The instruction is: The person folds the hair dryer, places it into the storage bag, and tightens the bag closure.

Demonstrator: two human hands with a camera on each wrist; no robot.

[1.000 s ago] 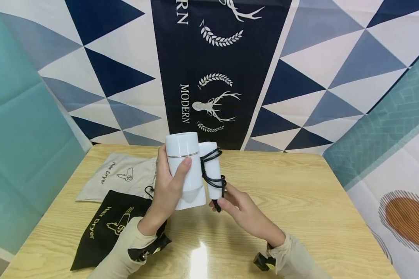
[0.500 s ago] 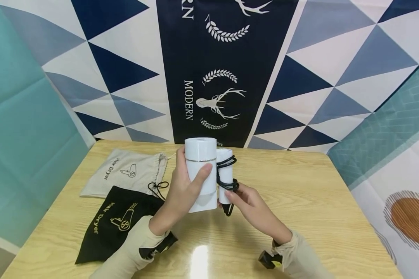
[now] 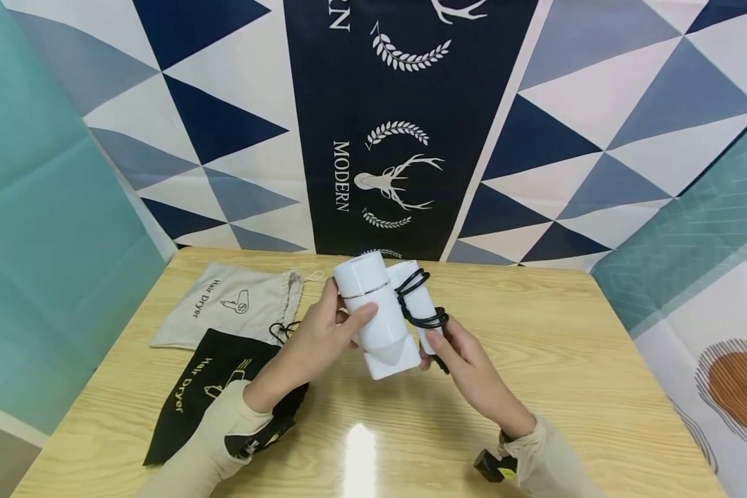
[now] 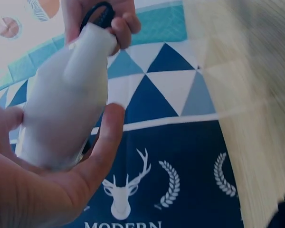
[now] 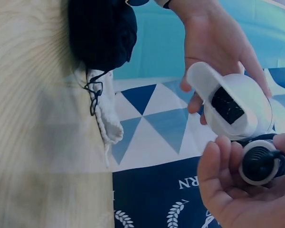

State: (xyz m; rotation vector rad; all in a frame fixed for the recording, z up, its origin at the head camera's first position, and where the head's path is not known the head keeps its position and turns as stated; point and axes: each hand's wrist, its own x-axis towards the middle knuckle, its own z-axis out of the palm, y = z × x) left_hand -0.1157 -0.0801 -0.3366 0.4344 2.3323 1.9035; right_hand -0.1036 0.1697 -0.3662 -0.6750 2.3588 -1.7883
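A white hair dryer (image 3: 376,321) is held above the table in the head view, its top leaning left. My left hand (image 3: 320,342) grips the barrel, thumb across the near side. The handle (image 3: 418,297) lies folded alongside the barrel, with a black cord (image 3: 432,320) wound round it. My right hand (image 3: 473,366) holds the handle's lower end between thumb and fingers. In the right wrist view, the flat nozzle (image 5: 206,78) has a dark slot, and a black cord sleeve (image 5: 259,164) comes out of the handle end.
On the left of the wooden table (image 3: 566,360) lie a beige drawstring bag (image 3: 224,304) and a black one (image 3: 193,408), both printed "Hair Dryer". The black bag overlaps the beige one, partly under my left forearm. A patterned cloth wall (image 3: 380,104) rises behind the table.
Both hands have carried the hair dryer to the right in the view. It stood upright before and now tilts, its top to the left and nozzle end to the right.
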